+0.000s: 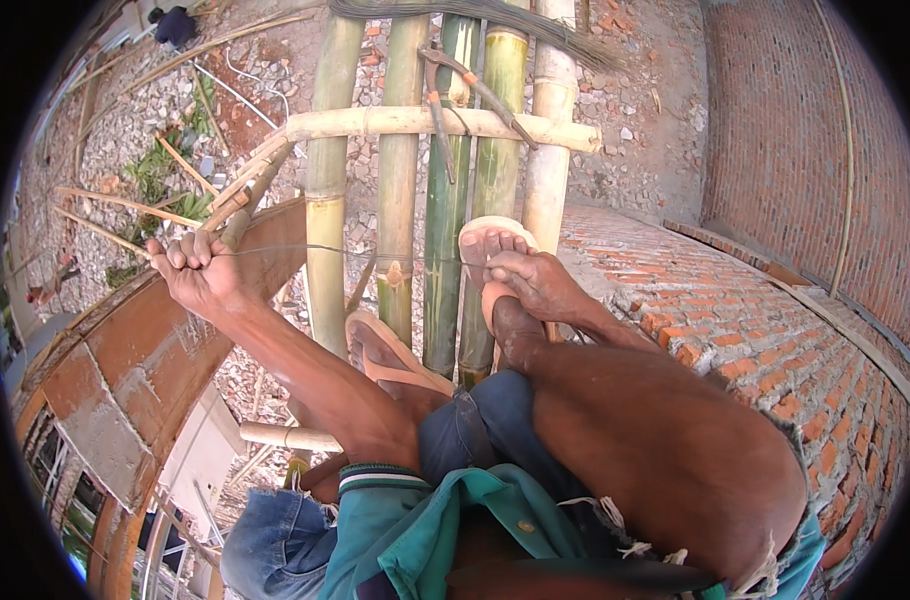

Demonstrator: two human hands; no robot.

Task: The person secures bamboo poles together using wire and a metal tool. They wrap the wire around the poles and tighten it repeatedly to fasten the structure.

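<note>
Wire (305, 246), apparently, between both hands (203, 280)

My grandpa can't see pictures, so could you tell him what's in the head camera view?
A person holds a thin dark wire stretched between the left hand and right hand, across bamboo poles. The right hand is by a sandaled foot; farther ahead, pincers lie over a bamboo crosspiece, with brickwork on the right.

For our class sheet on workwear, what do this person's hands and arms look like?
The left hand and right hand are bare, no gloves showing. The left sleeve is teal, its dark cuff striped with white; both visible forearms are uncovered.
</note>
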